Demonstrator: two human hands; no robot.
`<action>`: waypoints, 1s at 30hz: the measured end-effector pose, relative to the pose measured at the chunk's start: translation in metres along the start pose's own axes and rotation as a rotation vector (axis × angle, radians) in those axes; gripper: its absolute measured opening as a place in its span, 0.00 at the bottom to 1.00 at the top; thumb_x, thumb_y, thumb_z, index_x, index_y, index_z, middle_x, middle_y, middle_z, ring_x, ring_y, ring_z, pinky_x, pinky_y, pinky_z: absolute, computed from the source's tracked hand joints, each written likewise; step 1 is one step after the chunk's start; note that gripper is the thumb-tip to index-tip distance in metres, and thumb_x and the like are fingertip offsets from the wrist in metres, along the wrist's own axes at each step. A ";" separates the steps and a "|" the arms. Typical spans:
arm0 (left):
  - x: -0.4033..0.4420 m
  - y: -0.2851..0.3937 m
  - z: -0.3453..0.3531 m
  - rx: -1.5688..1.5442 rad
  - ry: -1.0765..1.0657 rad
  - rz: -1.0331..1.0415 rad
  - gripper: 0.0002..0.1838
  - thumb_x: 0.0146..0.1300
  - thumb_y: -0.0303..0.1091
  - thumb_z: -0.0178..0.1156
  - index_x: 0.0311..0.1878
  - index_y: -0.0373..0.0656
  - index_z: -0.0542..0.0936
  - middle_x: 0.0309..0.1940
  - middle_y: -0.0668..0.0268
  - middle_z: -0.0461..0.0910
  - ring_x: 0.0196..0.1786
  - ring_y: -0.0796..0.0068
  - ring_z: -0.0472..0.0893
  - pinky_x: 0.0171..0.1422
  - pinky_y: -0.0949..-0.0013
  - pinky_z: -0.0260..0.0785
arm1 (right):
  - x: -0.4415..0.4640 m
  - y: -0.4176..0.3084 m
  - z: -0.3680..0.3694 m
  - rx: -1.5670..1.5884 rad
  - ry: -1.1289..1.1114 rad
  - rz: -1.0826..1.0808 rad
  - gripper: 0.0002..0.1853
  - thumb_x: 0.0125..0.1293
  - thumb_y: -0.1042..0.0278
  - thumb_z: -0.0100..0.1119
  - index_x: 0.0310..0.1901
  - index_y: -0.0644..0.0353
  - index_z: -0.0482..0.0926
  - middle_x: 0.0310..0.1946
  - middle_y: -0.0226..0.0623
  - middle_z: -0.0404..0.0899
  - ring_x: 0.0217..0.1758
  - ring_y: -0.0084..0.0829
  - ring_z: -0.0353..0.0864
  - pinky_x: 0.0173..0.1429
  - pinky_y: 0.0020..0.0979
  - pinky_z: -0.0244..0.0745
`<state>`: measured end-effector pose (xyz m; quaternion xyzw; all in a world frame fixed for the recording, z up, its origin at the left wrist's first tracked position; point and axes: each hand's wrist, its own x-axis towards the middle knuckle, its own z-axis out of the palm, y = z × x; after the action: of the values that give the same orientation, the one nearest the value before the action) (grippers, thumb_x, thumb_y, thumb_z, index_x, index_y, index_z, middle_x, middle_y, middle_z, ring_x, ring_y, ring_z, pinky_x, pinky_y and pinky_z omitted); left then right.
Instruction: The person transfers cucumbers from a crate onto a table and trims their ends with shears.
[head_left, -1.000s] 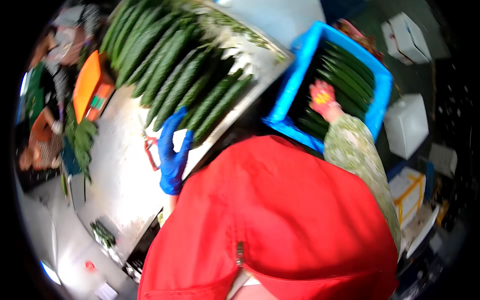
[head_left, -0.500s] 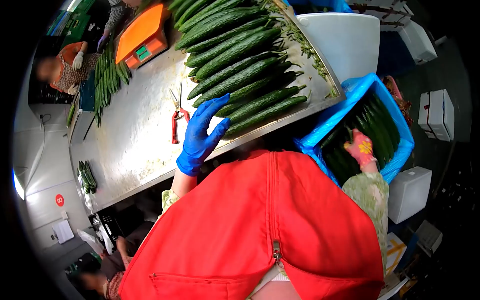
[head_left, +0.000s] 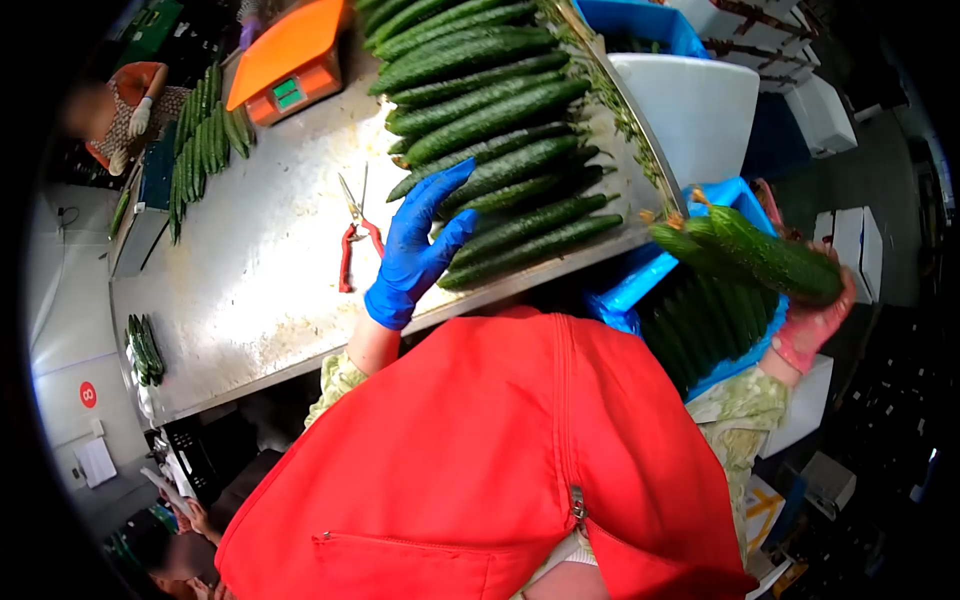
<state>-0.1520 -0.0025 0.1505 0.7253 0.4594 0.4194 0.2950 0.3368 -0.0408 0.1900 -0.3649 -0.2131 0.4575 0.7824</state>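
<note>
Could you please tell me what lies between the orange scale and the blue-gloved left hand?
In the head view, red-handled scissors lie open on the metal table between the orange scale and the blue-gloved left hand.

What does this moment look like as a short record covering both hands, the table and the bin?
Left hand: blue glove, open, near the table cucumbers; contact unclear
Right hand: pink glove, gripping at least two held cucumbers beside the metal table
Bin: blue-lined, more cucumbers inside
Tool: red-handled shears, blades apart, on the table
Scale: orange, on the table
Co-worker's hand: white glove, upper left
</note>
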 end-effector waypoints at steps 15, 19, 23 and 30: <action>0.089 -0.053 -0.042 0.663 0.092 0.212 0.34 0.61 0.49 0.61 0.70 0.51 0.66 0.66 0.51 0.65 0.70 0.48 0.60 0.76 0.52 0.47 | 0.053 0.270 0.223 -0.003 0.127 0.558 0.13 0.59 0.62 0.67 0.43 0.58 0.79 0.31 0.24 0.75 0.34 0.20 0.72 0.54 0.30 0.65; 0.116 -0.080 -0.026 0.626 0.149 0.182 0.33 0.62 0.51 0.58 0.69 0.53 0.67 0.53 0.53 0.74 0.55 0.49 0.72 0.63 0.53 0.61 | 0.060 0.259 0.182 0.008 -0.292 0.300 0.16 0.65 0.64 0.61 0.52 0.57 0.75 0.41 0.30 0.73 0.43 0.26 0.70 0.51 0.31 0.67; 0.139 -0.087 -0.024 0.586 0.160 0.000 0.32 0.62 0.49 0.59 0.68 0.51 0.68 0.43 0.52 0.75 0.44 0.48 0.74 0.52 0.53 0.65 | 0.032 0.222 0.159 -0.185 -0.120 0.119 0.22 0.66 0.64 0.59 0.59 0.61 0.70 0.47 0.37 0.74 0.52 0.31 0.72 0.60 0.33 0.67; 0.147 -0.093 -0.016 0.761 0.020 0.273 0.44 0.57 0.63 0.59 0.73 0.51 0.60 0.55 0.49 0.72 0.53 0.46 0.73 0.59 0.53 0.65 | 0.011 0.241 0.088 -0.357 0.000 0.302 0.19 0.67 0.64 0.59 0.57 0.61 0.73 0.46 0.31 0.76 0.47 0.25 0.77 0.53 0.29 0.73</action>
<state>-0.1716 0.1703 0.1325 0.8329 0.4841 0.2620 -0.0575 0.1490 0.0775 0.0620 -0.5253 -0.2336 0.5246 0.6279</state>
